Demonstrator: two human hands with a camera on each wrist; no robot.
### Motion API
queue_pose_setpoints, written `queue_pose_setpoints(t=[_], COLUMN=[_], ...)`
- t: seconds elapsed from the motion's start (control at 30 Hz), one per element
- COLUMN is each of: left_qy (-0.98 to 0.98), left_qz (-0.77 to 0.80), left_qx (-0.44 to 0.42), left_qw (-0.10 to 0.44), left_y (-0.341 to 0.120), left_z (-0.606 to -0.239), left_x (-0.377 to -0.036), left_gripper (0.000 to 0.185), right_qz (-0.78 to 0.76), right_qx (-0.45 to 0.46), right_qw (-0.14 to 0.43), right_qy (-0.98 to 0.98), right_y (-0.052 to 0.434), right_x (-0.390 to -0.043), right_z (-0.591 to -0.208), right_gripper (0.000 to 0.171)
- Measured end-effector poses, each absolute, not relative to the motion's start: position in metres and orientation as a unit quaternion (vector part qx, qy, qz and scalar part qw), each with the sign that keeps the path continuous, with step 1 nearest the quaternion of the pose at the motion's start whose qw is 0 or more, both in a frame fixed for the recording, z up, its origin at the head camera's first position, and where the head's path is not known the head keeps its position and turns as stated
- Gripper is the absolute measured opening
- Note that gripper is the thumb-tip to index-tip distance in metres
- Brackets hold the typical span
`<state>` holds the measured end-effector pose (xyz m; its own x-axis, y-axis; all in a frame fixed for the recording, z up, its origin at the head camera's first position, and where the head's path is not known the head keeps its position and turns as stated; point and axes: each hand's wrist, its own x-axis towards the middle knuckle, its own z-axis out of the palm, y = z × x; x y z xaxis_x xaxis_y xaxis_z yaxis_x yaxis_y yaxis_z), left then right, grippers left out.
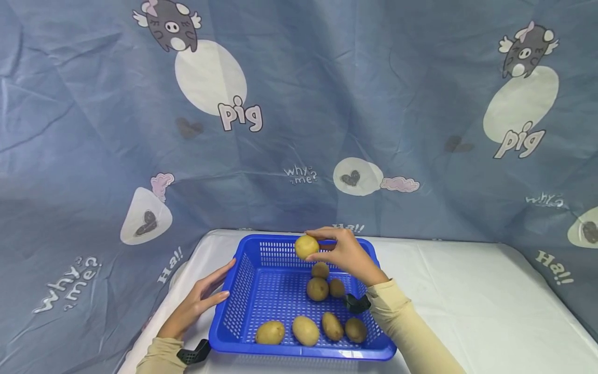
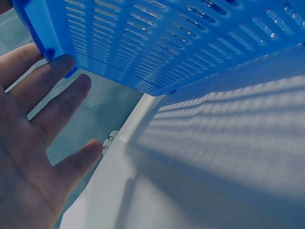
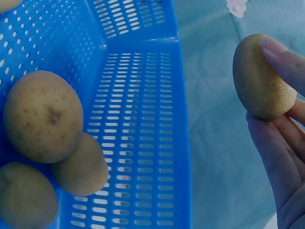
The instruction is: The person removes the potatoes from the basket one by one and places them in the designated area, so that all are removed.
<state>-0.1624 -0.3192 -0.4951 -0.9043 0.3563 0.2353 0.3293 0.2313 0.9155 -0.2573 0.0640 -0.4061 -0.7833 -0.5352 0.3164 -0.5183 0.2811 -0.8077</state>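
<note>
White-clothed table fills the lower centre and right of the head view. A blue perforated plastic basket sits directly on it at lower centre, near the table's left edge. Cloth looks lightly creased.

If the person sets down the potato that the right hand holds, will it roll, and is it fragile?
The potato, pinched by the right hand, looks rounded and egg-shaped, so it would probably roll or wobble before settling. It seems firm, not squashed by the fingertips, so likely not fragile. Its matte skin probably gives fair grip. The blue basket walls should stop it.
</note>
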Motion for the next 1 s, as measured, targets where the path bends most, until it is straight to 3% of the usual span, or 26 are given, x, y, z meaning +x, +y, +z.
queue_pose_setpoints(t=[1.0], left_qy=[0.775], left_qz=[0.592], left_qx=[0.221], left_qw=[0.025], left_y=[-0.320], left_z=[-0.493], left_x=[-0.161], left_gripper=[0.065], right_qz=[-0.535], right_qx=[-0.254], right_qw=[-0.088], right_qy=[0.801], right_y=[0.143], right_x=[-0.226], right_z=[-0.397], right_gripper=[0.056])
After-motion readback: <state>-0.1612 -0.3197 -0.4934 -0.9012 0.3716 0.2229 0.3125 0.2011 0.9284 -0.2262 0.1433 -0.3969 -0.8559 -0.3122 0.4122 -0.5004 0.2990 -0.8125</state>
